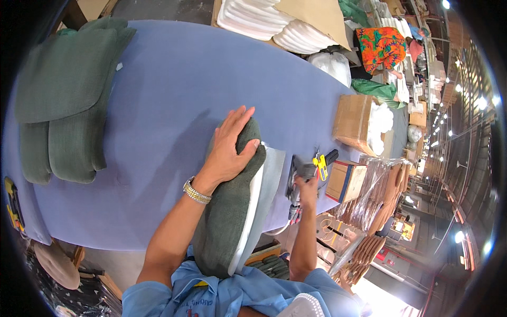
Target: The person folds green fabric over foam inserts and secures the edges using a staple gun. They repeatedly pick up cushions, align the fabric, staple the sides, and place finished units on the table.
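Long green cushion (224, 227) on blue table (158, 68), near end by blue shirt (259, 293), far end pointing away, leaning bit right. Left hand (227, 156) spread across far part. Right hand (307, 189) holding dark tool (304, 170).

Blue table (174, 68), stacked dark-green cushions (66, 87), cardboard box (351, 121)

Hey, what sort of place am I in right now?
Probably an upholstery workshop or factory: green cushions lie on a large blue table, a cardboard box holds what looks like white stuffing, and ceiling lights recede into the distance.
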Available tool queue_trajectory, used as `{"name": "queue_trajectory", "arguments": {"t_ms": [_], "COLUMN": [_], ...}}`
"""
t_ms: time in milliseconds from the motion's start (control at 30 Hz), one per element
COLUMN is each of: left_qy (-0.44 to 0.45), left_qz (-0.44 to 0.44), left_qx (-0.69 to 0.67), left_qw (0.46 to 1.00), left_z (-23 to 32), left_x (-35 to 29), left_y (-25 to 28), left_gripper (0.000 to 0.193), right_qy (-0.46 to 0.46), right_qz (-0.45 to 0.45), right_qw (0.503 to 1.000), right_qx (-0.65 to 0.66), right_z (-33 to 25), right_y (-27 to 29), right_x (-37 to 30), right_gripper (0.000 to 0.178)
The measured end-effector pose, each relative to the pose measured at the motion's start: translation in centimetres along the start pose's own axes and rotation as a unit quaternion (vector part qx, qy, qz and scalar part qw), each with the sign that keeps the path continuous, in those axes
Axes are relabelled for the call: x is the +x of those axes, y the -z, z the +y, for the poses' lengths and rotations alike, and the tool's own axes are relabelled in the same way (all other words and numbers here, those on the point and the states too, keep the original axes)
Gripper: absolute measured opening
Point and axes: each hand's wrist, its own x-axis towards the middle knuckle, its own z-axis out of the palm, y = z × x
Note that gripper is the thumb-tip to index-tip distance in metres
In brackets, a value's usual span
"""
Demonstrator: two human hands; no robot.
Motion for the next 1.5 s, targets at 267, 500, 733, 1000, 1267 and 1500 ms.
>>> {"name": "queue_trajectory", "arguments": {"t_ms": [267,500,733,1000,1267,1500], "left_qy": [0.01,-0.008,-0.011,-0.031,-0.07,-0.009], "left_qz": [-0.002,0.012,0.006,0.003,-0.098,-0.229], "left_qx": [0.002,0.004,-0.002,0.003,-0.01,-0.04], "left_qw": [1.0,1.0,1.0,1.0,0.993,0.973], "left_z": [0.1,0.0,-0.1,-1.0,-2.1,-2.0], "left_x": [-0.4,-0.5,-0.4,-0.1,2.4,9.2], "left_y": [-0.2,-0.4,-0.2,-0.4,2.3,3.0], "left_gripper": [0.07,0.072,0.074,0.077,0.057,0.059], "right_qy": [0.358,0.38,0.328,0.276,0.299,0.277], "right_qz": [-0.23,-0.336,-0.361,-0.429,-0.451,-0.441], "right_qw": [0.9,0.839,0.845,0.815,0.762,0.758], "right_qx": [-0.099,-0.197,-0.22,-0.276,-0.356,-0.393], "right_z": [-23.8,-26.8,-26.9,-29.3,-31.1,-33.0], "right_y": [-0.9,-3.4,-3.8,-4.6,-5.7,-6.5], "right_x": [-2.3,-0.4,-0.1,1.5,2.7,1.2], "right_gripper": [0.047,0.074,0.074,0.073,0.075,0.075]}}
